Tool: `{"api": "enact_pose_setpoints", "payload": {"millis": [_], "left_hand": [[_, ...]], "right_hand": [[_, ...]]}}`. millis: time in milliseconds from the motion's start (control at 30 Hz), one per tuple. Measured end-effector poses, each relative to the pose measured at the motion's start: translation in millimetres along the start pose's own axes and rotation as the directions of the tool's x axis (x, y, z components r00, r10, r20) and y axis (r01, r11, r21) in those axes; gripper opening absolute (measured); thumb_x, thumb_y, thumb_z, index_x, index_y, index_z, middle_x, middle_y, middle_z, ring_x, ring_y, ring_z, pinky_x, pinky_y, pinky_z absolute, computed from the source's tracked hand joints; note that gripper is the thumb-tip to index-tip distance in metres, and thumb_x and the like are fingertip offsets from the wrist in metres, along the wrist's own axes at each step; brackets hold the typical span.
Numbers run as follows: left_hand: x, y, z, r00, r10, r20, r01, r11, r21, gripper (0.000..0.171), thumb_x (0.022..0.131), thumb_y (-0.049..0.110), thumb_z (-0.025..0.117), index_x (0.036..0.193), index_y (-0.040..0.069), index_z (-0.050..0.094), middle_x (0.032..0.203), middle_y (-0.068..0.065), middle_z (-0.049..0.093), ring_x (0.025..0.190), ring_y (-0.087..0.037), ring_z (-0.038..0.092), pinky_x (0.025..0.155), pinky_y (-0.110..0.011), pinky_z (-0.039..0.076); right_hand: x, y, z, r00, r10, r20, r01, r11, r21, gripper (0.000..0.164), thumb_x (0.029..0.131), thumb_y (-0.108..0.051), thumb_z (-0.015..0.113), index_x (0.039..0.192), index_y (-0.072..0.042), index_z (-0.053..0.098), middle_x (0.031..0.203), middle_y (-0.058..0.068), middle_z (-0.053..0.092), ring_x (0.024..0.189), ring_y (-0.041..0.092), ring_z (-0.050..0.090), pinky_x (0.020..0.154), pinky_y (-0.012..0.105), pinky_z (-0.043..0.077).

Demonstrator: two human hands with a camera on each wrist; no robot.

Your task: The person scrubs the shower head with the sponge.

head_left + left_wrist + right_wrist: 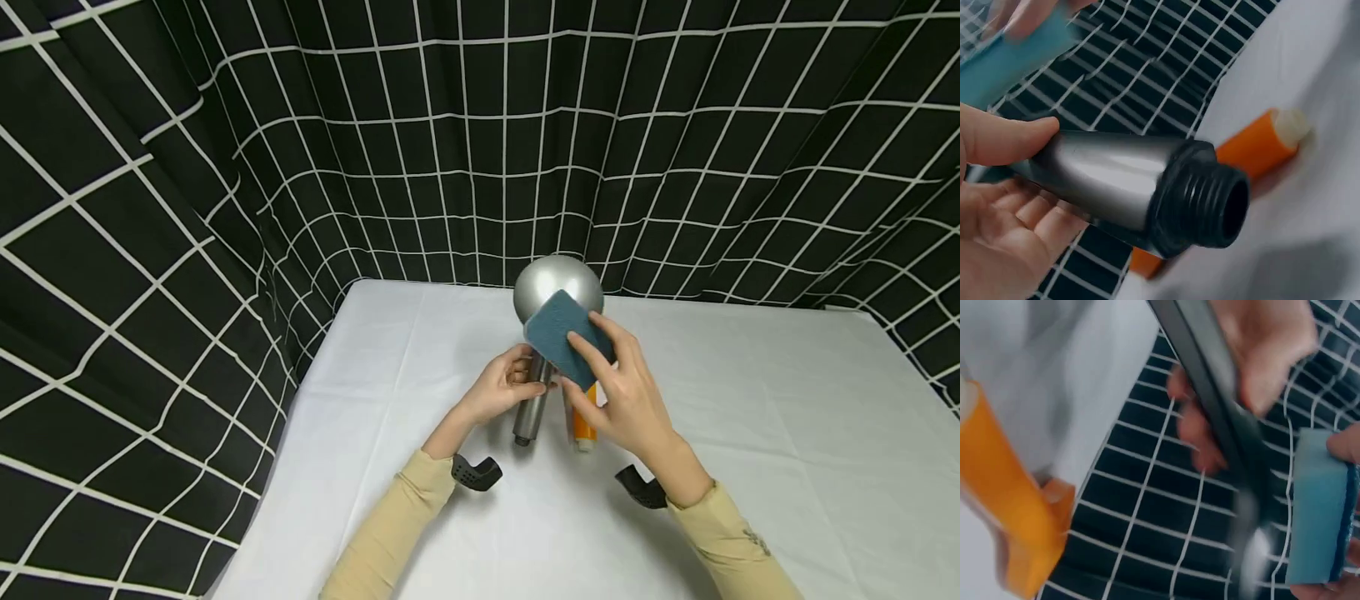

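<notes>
My left hand [504, 385] grips the dark grey handle [1110, 181] of a utensil with a large round silver head [551, 277]. The handle's near end is a black, hollow, threaded neck [1229, 203]. The round head points away from me, its smooth bulging side facing up. My right hand [626, 392] pinches a blue sponge [555, 333] between thumb and fingers. The sponge, light blue with a darker layer, overlaps the lower part of the silver head in the head view. In the right wrist view it appears at the edge, beside the handle.
An orange tube-like thing with a pale end [584, 425] lies on the white-covered table [420, 333], just right of the handle. A black curtain with a white grid [465, 142] surrounds the table's back and sides. Black wrist mounts [477, 473] sit at both wrists.
</notes>
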State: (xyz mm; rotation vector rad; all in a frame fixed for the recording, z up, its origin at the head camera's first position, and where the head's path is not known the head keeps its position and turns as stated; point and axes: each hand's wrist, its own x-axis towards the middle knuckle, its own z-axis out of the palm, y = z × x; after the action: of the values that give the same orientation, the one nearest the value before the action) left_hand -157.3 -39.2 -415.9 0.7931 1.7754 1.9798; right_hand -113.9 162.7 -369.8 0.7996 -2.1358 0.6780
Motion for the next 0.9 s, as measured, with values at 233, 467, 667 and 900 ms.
{"api": "enact_pose_setpoints", "payload": {"millis": [233,467,667,900], "left_hand": [[8.2,11.2,14.6,0.978,0.137,0.154,-0.123,0.987,-0.1,0.048,0.088,-0.016,0.047,0.133,-0.012,0.031,0.121,-0.041,0.044,0.103,-0.051,0.052,0.091,-0.047,0.045],[13.7,15.1,15.6,0.971,0.171,0.167,-0.16,0.984,-0.073,0.045,0.088,-0.015,0.049,0.13,-0.012,0.035,0.118,-0.041,0.046,0.1,-0.043,0.058,0.089,-0.041,0.048],[14.2,16.4,15.7,0.972,0.198,0.129,-0.198,0.98,-0.013,0.044,0.087,-0.017,0.049,0.128,-0.017,0.035,0.114,-0.039,0.047,0.096,-0.034,0.059,0.083,-0.032,0.051],[11.4,0.5,13.9,0.967,0.218,0.133,-0.195,0.966,-0.168,0.045,0.087,-0.014,0.048,0.13,-0.013,0.034,0.118,-0.04,0.045,0.098,-0.057,0.049,0.088,-0.039,0.049]], "right_hand": [[33,28,-9,0.975,0.081,-0.205,-0.072,0.996,0.05,0.05,0.089,-0.036,0.058,0.122,0.001,0.058,0.136,0.025,0.039,0.122,0.038,0.037,0.097,0.047,0.034],[34,31,-10,0.922,0.189,-0.339,-0.184,0.982,0.046,0.048,0.087,-0.03,0.059,0.124,0.001,0.055,0.138,0.023,0.036,0.125,0.035,0.031,0.1,0.049,0.026],[17,17,1,0.978,-0.14,-0.155,0.15,0.987,0.057,0.044,0.087,-0.033,0.059,0.117,0.0,0.062,0.131,0.028,0.043,0.11,0.045,0.043,0.093,0.046,0.034],[28,35,-12,0.969,0.068,-0.238,-0.046,0.994,0.097,0.05,0.086,-0.037,0.062,0.119,0.0,0.06,0.135,0.024,0.04,0.12,0.037,0.039,0.098,0.042,0.035]]}}
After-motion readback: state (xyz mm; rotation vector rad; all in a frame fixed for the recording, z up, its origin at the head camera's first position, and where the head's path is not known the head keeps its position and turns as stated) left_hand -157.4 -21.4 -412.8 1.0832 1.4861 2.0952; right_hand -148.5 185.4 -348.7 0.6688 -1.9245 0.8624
